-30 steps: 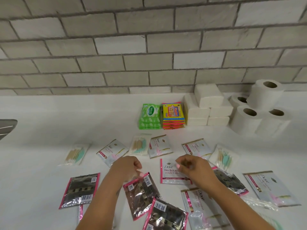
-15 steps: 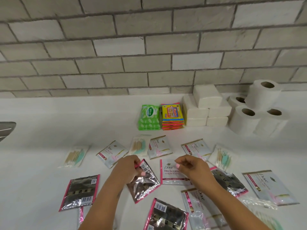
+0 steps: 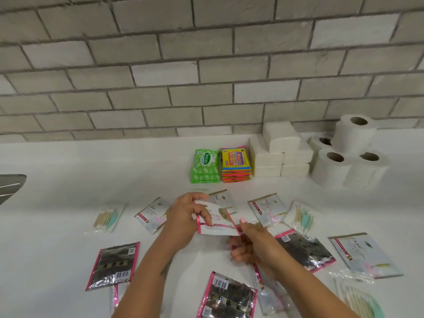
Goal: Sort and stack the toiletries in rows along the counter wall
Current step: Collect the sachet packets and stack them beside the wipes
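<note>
A person's left hand (image 3: 183,216) grips a white Dove sachet with a pink band (image 3: 216,220) above a white counter (image 3: 68,180), fingers and thumb curled round its left edge, while the right hand (image 3: 250,244) pinches the sachet's lower right corner between thumb and forefinger, its other fingers curled loosely beneath. The sachet is held clear of the counter, face toward the camera, in the middle of the scattered goods.

Against the grey brick-tile wall (image 3: 206,65) stand sorted rows: a stack of green wipe packets (image 3: 205,166), just beside it a stack of yellow-and-red packets (image 3: 235,164), then piled white folded tissue packs (image 3: 278,152) and four white toilet paper rolls (image 3: 348,154), one resting on the others.

Loose on the counter lie more white Dove sachets (image 3: 267,208), one of them at far right (image 3: 364,254). Silvery dark foil sachets with pink edges lie at the left (image 3: 113,265), bottom centre (image 3: 228,297) and right (image 3: 305,251). Clear packets of cotton buds with mint-green pieces sit at the left (image 3: 105,218) and right (image 3: 302,218). A grey metal edge (image 3: 10,187) shows at the far left.
</note>
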{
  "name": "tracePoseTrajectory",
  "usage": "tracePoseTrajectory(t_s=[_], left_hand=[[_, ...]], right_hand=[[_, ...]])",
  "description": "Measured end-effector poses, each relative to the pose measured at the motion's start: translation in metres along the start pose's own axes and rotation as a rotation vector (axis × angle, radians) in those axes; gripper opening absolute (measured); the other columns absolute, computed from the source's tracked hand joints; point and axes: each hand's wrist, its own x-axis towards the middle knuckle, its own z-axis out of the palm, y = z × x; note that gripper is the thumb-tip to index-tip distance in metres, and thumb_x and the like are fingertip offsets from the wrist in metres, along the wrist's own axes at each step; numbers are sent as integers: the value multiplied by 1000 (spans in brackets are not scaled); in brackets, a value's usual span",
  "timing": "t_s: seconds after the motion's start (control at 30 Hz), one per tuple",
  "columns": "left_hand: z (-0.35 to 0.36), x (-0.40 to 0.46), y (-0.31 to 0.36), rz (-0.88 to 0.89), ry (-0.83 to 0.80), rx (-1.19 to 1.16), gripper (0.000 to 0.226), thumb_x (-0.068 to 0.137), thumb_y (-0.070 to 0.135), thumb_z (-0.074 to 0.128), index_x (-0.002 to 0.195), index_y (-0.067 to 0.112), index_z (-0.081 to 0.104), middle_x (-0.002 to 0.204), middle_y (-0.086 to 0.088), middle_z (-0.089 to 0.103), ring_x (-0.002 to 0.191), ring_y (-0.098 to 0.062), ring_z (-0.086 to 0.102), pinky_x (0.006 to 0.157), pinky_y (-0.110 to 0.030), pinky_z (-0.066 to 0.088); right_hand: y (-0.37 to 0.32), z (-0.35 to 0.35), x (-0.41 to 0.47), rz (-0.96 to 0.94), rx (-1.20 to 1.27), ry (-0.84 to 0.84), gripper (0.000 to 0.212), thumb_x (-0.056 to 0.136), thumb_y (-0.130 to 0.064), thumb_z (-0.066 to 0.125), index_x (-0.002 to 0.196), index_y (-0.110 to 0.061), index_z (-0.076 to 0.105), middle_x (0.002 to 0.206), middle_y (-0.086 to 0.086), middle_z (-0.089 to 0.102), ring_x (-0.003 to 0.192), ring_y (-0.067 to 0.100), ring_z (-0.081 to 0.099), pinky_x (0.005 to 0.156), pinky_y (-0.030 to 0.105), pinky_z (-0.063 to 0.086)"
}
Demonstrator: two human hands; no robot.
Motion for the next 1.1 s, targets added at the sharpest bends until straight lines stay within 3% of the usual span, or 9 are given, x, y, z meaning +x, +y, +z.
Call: tracePoseTrajectory(t_s=[0.17, 0.27, 0.33, 0.53, 0.67, 0.73, 0.83, 1.0, 1.1], left_hand=[[23, -4, -2, 65, 34, 29, 49, 62, -7, 78, 47, 38, 67, 123, 32, 38, 121, -10, 28, 100, -5, 18], [35, -5, 6, 45, -8, -19, 31, 71, -3, 75, 71, 28, 75, 127, 20, 41, 118, -7, 27, 92, 3, 18], [43, -6, 11, 18, -12, -128, 42, 78, -12, 63, 92, 27, 70, 127, 8, 45, 120, -9, 36, 85, 8, 27], [66, -5, 13, -482, -96, -316, 42, 90, -3, 47, 130, 9, 47, 132, -6, 50, 114, -20, 52, 93, -28, 43], [78, -3, 16, -620, -153, -406, 19, 87, 3, 53, 75, 16, 46, 95, -11, 58, 92, -24, 59, 78, -33, 46], [82, -3, 23, -640, -152, -424, 13, 86, 3, 55, 77, 12, 49, 103, -18, 63, 99, -29, 62, 82, -35, 50], [86, -1, 29, -672, -135, -481, 21, 84, 2, 60, 104, 1, 54, 103, -17, 60, 102, -31, 62, 92, -43, 53], [87, 3, 29, -722, -149, -526, 17, 81, 1, 64, 88, 9, 50, 107, -18, 64, 99, -30, 65, 90, -49, 53], [87, 4, 28, -725, -109, -523, 26, 81, 0, 65, 78, 15, 44, 107, -17, 61, 101, -32, 64, 89, -48, 54]], right_hand=[[-4, 0, -1, -52, 86, -33, 25, 94, -13, 55, 113, 2, 58, 73, 11, 67, 56, 15, 61, 53, 25, 54], [-6, -10, -3, -130, -19, 95, 21, 90, -4, 58, 111, 1, 57, 63, 9, 65, 48, 14, 56, 47, 24, 49], [-5, -21, -5, -150, -72, 199, 18, 89, -3, 59, 107, -4, 58, 66, 11, 67, 45, 13, 55, 46, 25, 49], [8, -45, 6, -137, -526, 462, 28, 83, -11, 65, 110, -12, 58, 86, 5, 70, 67, 16, 67, 61, 31, 54], [8, -39, 7, -157, -859, 558, 34, 81, -20, 64, 114, -16, 55, 94, 1, 67, 84, 19, 64, 72, 30, 52], [6, -35, 6, -124, -936, 569, 37, 80, -25, 65, 114, -15, 55, 103, 4, 61, 91, 22, 62, 75, 30, 50], [5, -32, 10, -60, -960, 573, 40, 78, -31, 67, 112, -13, 56, 109, 6, 55, 95, 24, 59, 75, 29, 48], [-3, -31, 16, 9, -839, 582, 21, 80, -24, 65, 96, -13, 56, 92, 3, 66, 83, 19, 62, 64, 26, 44], [-4, -33, 23, 77, -680, 573, 17, 76, -18, 71, 84, -8, 60, 86, 8, 70, 78, 22, 68, 68, 34, 57]])
